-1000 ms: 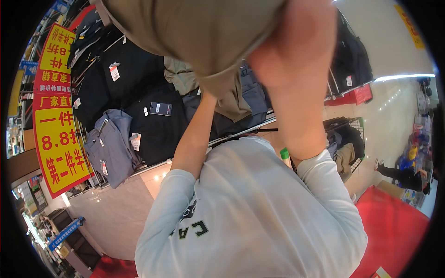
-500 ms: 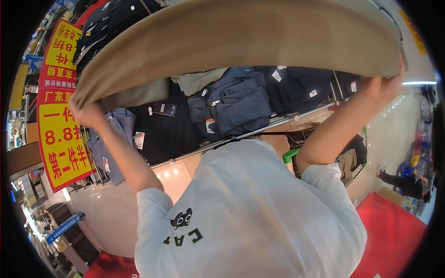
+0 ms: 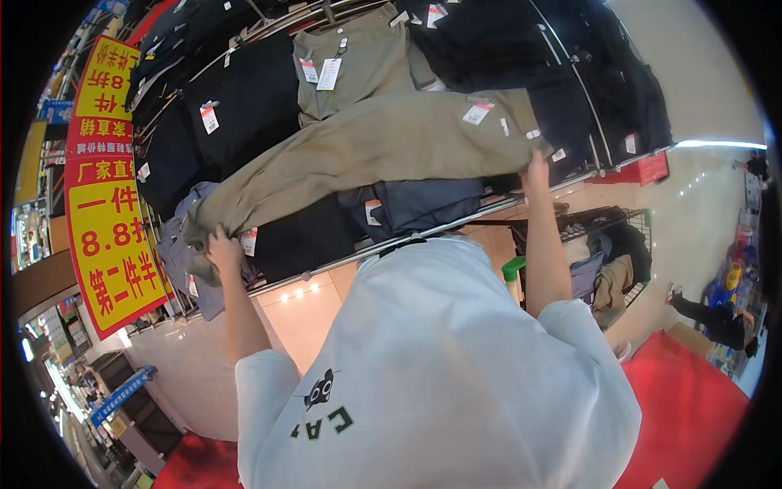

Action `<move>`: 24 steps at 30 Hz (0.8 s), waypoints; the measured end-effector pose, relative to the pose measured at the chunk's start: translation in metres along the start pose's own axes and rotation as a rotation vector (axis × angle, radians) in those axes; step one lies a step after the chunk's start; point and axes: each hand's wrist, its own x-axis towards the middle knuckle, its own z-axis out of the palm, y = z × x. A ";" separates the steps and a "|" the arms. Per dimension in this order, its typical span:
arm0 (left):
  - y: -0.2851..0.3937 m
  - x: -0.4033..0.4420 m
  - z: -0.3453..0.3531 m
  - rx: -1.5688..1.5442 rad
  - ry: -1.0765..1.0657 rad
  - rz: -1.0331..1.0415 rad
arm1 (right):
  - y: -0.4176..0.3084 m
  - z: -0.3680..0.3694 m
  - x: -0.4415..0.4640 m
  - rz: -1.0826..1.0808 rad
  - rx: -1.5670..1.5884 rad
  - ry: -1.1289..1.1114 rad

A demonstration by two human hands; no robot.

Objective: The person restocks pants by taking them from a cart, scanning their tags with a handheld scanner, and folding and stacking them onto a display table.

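Observation:
A pair of olive-khaki trousers (image 3: 366,155) lies stretched lengthwise across the rack, over other folded trousers. My left hand (image 3: 224,251) is closed on the bunched end at the left. My right hand (image 3: 535,175) grips the edge at the right end, near a paper price tag (image 3: 478,112) and small white stickers. Behind them is another olive pair (image 3: 350,49) with hanging tags. Black trousers (image 3: 305,236) and dark grey-blue trousers (image 3: 415,205) show below the stretched pair. Blue-grey trousers (image 3: 204,289) hang under my left hand.
Metal rails (image 3: 456,226) edge the rack in front of me. A shopping cart (image 3: 635,253) with clothes and a green handle part stands at the right. A yellow and red sign (image 3: 114,253) stands at the left. A person (image 3: 717,324) is at the far right.
Both hands have come down from a raised position, drawing closer together. The olive trousers, earlier held up and billowing, now rest across the rack, uncovering the clothes behind.

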 end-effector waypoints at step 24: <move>-0.048 0.012 -0.088 -0.227 0.730 0.113 | -0.065 -0.094 0.031 -0.105 0.064 0.044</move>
